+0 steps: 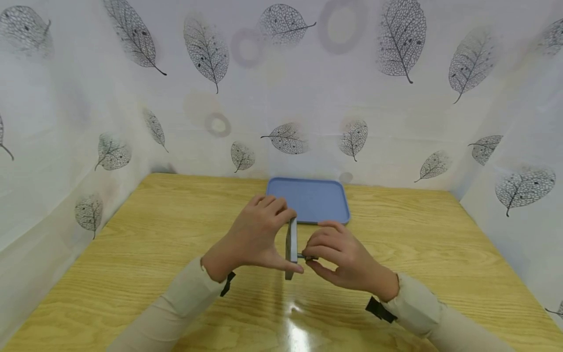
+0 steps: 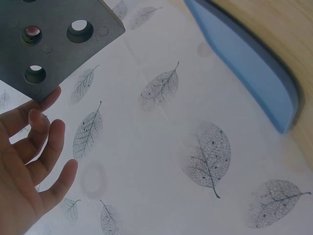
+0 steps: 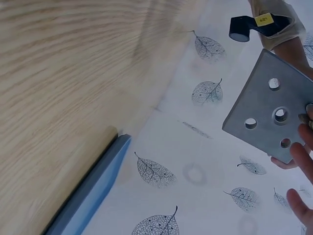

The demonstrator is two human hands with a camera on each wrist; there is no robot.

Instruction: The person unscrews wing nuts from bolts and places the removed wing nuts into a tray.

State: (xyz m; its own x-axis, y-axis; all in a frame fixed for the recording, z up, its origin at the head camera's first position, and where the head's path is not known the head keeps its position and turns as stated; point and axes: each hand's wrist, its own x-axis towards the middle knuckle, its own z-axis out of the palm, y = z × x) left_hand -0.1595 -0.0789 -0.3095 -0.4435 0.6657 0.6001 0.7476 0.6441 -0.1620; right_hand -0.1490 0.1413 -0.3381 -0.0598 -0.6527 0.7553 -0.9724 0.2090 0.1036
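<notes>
In the head view my left hand [image 1: 255, 234] holds a grey metal plate [image 1: 292, 247] on edge above the table, fingers at its top and thumb near its lower edge. Several round holes pass through the plate [image 2: 54, 46], as the left wrist view shows. My right hand [image 1: 349, 254] pinches a small metal screw [image 1: 301, 255] between thumb and fingers, its thin shank pointing at the plate's right face. Fingertips hide most of the screw's head. From the right wrist camera, the plate [image 3: 261, 105] faces me with the right fingers [image 3: 303, 159] close to its holes.
A blue tray [image 1: 308, 199] lies at the back of the wood-grain table [image 1: 198, 210], just behind the hands. White curtains [image 1: 176, 107] printed with grey leaves stand around the back and both sides. Dark straps [image 1: 380, 310] hang at the wrists.
</notes>
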